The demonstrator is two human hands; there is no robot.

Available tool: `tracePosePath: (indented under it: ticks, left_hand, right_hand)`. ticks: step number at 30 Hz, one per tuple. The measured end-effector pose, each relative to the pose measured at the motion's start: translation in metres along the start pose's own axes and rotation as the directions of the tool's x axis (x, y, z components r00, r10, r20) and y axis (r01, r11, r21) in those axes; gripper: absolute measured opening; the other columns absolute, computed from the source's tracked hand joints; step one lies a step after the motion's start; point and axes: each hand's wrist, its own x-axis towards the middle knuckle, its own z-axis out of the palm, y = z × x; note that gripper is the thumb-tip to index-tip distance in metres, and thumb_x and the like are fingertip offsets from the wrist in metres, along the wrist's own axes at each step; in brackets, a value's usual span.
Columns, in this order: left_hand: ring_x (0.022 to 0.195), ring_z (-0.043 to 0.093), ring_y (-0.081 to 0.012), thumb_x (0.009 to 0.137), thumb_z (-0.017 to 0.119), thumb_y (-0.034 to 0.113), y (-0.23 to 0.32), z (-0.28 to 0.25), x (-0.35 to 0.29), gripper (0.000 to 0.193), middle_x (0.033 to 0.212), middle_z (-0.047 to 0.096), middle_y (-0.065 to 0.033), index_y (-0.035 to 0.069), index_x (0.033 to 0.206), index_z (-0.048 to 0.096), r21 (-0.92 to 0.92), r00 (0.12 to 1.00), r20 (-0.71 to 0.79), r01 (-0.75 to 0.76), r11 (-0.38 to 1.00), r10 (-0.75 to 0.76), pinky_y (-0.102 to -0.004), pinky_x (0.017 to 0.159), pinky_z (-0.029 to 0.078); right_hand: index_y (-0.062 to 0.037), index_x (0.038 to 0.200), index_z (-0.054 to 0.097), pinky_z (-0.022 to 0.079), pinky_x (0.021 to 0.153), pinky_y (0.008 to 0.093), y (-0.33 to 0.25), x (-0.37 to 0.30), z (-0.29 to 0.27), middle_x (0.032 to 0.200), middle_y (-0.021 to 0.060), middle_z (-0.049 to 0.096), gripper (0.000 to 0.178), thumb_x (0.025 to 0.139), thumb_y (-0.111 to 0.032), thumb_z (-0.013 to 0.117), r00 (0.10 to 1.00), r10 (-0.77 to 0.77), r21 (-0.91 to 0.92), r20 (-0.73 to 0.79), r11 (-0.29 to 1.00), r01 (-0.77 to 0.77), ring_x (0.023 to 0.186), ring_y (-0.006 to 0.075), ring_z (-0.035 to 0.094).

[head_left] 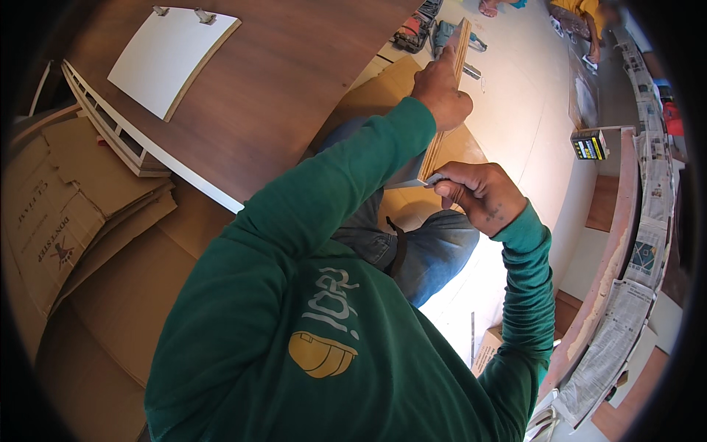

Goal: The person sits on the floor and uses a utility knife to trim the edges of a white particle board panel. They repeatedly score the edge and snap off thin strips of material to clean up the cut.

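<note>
My left hand (444, 92) grips a narrow plywood board (433, 157), which stands on edge over my lap with its layered edge facing up. The board's far end rises beyond my knuckles. At the near end my right hand (482, 193) is closed, thumb and fingers pinching a thin grey-white strip (412, 183) against the board's corner. Whether the strip is edging or an abrasive sheet I cannot tell. My jeans-clad legs (427, 254) are folded beneath the board, and my left forearm hides part of it.
A large brown panel (294, 66) lies at the left, carrying a white board (173, 59) with metal hinges. Folded cardboard (51, 214) is at far left. Power tools (445, 35) lie ahead on the floor. A newspaper-covered ledge (611, 346) curves along the right, near a small black box (589, 145). Other people sit at far right.
</note>
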Motion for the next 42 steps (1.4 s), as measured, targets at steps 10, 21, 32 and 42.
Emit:
tracePosePath:
  ticks: [10,21,32,42]
  left_hand:
    - [0.149,0.052,-0.0422,0.088,0.059,0.007,0.006,-0.003,-0.002,0.084,0.155,0.052,-0.0399,-0.016,0.163,0.030,0.014,1.000,0.005,0.022,1.000,-0.022,-0.0367,0.124,0.040]
    - [0.146,0.055,-0.0417,0.088,0.060,0.008,0.005,0.002,-0.001,0.085,0.154,0.055,-0.0379,-0.015,0.164,0.029,0.027,1.000,0.001,0.008,1.000,-0.008,-0.0367,0.123,0.043]
    - [0.145,0.056,-0.0426,0.088,0.062,0.011,0.005,0.004,-0.001,0.085,0.152,0.056,-0.0375,-0.012,0.165,0.031,0.041,1.000,-0.017,-0.004,0.999,0.005,-0.0379,0.122,0.044]
    - [0.142,0.059,-0.0431,0.086,0.061,0.009,0.010,0.004,-0.004,0.086,0.150,0.058,-0.0371,-0.011,0.165,0.032,0.070,0.999,-0.024,0.036,0.997,-0.034,-0.0396,0.120,0.046]
  right_hand:
    - [-0.0029,0.120,0.075,0.059,0.074,0.0349,0.010,0.000,0.000,0.091,0.0125,0.077,0.024,0.106,-0.021,0.072,1.000,-0.004,0.052,0.012,0.999,0.004,0.079,0.0206,0.077]
    - [-0.0037,0.116,0.076,0.057,0.073,0.0424,0.001,-0.003,-0.001,0.093,0.0187,0.076,0.021,0.101,-0.019,0.076,0.996,-0.067,-0.092,-0.054,0.994,0.062,0.079,0.0376,0.072]
    - [-0.0070,0.116,0.076,0.056,0.072,0.0449,-0.005,-0.008,0.007,0.090,0.0187,0.074,0.017,0.101,-0.016,0.075,0.995,0.002,-0.087,-0.105,0.996,-0.011,0.078,0.0395,0.071]
    - [-0.0173,0.106,0.076,0.059,0.067,0.0452,-0.038,-0.019,0.019,0.087,0.0070,0.076,0.011,0.099,-0.024,0.072,0.966,-0.057,-0.609,-0.252,0.785,-0.113,0.076,0.0327,0.075]
